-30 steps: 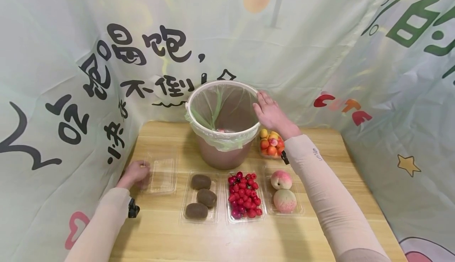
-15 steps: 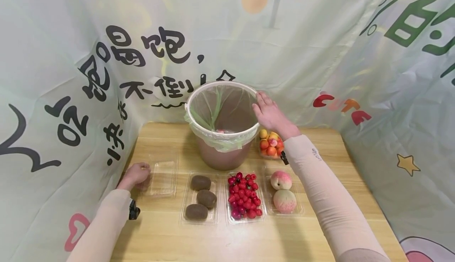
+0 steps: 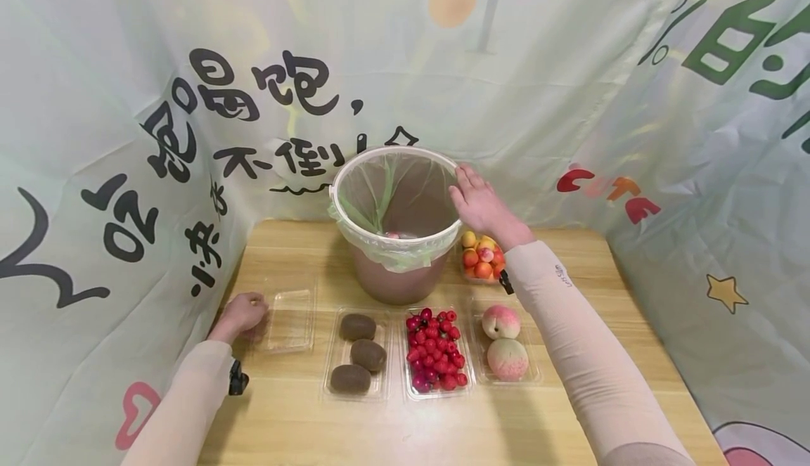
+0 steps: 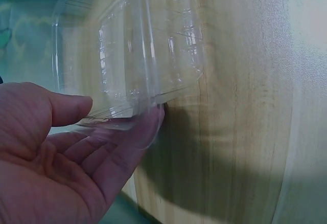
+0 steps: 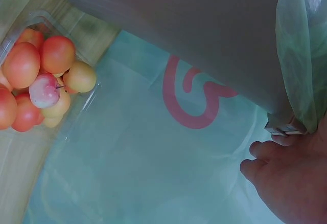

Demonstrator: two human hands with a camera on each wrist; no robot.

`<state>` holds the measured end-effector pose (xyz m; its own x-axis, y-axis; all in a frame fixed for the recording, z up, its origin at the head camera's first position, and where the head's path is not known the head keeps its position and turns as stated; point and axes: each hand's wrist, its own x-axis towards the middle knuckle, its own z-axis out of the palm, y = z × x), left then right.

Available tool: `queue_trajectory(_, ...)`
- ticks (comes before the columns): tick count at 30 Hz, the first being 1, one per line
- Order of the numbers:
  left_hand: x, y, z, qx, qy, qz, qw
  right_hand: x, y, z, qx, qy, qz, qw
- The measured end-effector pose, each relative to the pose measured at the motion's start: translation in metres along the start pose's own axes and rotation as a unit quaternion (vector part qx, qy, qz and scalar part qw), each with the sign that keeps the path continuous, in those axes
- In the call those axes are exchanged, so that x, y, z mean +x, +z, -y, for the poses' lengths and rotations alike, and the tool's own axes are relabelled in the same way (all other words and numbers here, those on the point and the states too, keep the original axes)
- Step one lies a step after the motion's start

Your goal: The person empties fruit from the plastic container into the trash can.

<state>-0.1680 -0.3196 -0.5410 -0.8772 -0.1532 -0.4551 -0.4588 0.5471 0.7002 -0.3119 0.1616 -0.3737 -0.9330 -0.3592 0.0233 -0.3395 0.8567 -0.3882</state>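
Under the left hand (image 3: pixel 243 311), a clear tray (image 3: pixel 287 318) is lying on the table (image 3: pixel 380 431), emptied; the wrist view shows thumb and fingers (image 4: pixel 120 142) pinching its near edge and tilting it slightly. The right hand (image 3: pixel 481 202) is resting flat on the bin (image 3: pixel 395 220) rim, fingers straight, gripping nothing. Something pinkish is showing at the bin's bottom, too small to identify.

Judging progress: one tray appears done, and four are sitting full: kiwis (image 3: pixel 356 353) just right of the left hand, cherries (image 3: pixel 435 346) and peaches (image 3: pixel 503 343) beneath the right forearm, small fruit (image 3: pixel 481 255) under the right wrist. So most of the work seems to be remaining.

Materials: the trays are thin, glossy, ribbed plastic, flexing under the pinch. The bin is round, brownish and smooth, lined with a filmy green bag (image 3: pixel 392 251) folded over a pale rim. Kiwis are looking matte and oval; cherries shiny and beady; peaches round, blushed. The table is pale grained wood. Printed cloth (image 3: pixel 95 136) is hanging wrinkled behind both hands.
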Motion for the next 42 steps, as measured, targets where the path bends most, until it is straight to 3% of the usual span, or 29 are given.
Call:
queue_trajectory(6, -0.001, -0.001, 0.002, 0.015, 0.016, -0.013, 0.9997, -0.001, 0.000, -0.001, -0.001, -0.002, -0.002, 1.000)
queue_trajectory(11, -0.004, -0.004, 0.002, 0.078, 0.043, -0.025, 0.9957, 0.000, 0.000, -0.001, -0.002, -0.002, -0.001, 1.000)
queue_trajectory(17, -0.009, -0.011, -0.007, 0.154, 0.081, -0.072, 0.9821, 0.001, 0.000, 0.000, 0.003, -0.005, -0.005, 1.000)
queue_trajectory(22, -0.016, -0.009, -0.020, 0.160, 0.115, -0.123, 0.9725, 0.000, 0.000, -0.001, 0.002, -0.004, -0.005, 1.000)
queue_trajectory(27, -0.035, 0.000, -0.039, 0.155, 0.161, -0.154, 0.9625, 0.001, 0.002, -0.002, -0.002, -0.004, -0.002, 1.000)
queue_trajectory(31, -0.045, 0.011, -0.051, 0.124, 0.180, -0.134, 0.9665, 0.001, 0.002, -0.001, -0.001, -0.004, -0.001, 1.000)
queue_trajectory(35, -0.053, 0.021, -0.060, 0.066, 0.181, -0.086, 0.9774, 0.000, 0.002, -0.001, 0.000, -0.002, 0.000, 1.000)
queue_trajectory(42, -0.063, 0.049, -0.064, -0.011, 0.184, -0.013, 0.9828, 0.000, 0.002, -0.001, 0.003, -0.001, -0.002, 1.000)
